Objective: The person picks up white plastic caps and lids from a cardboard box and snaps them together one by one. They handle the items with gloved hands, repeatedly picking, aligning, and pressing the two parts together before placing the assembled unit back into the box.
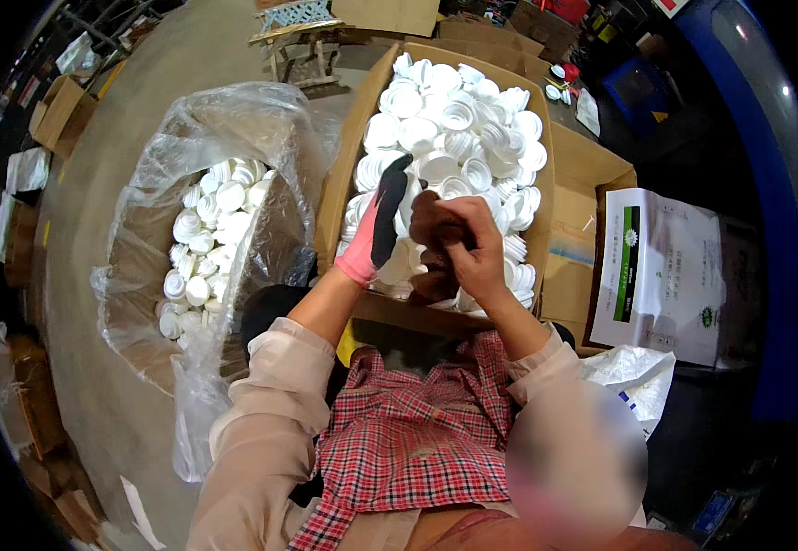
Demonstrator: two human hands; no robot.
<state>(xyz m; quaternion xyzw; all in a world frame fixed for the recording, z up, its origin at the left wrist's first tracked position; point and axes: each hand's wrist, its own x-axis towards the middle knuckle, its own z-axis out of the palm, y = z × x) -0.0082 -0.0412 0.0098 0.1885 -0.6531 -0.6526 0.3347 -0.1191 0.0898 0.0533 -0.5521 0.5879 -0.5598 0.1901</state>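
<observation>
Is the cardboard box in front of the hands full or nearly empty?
Full. The cardboard box has its flaps open and white caps heaped to about its rim, from the far end to the hands.

White sheet with green stripe, right — brown cartons far left

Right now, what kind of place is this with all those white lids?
Probably a factory or packing workshop. A big cardboard box is heaped with white plastic caps, more fill a plastic-lined box, and other cartons stand on the bare concrete floor.
</observation>
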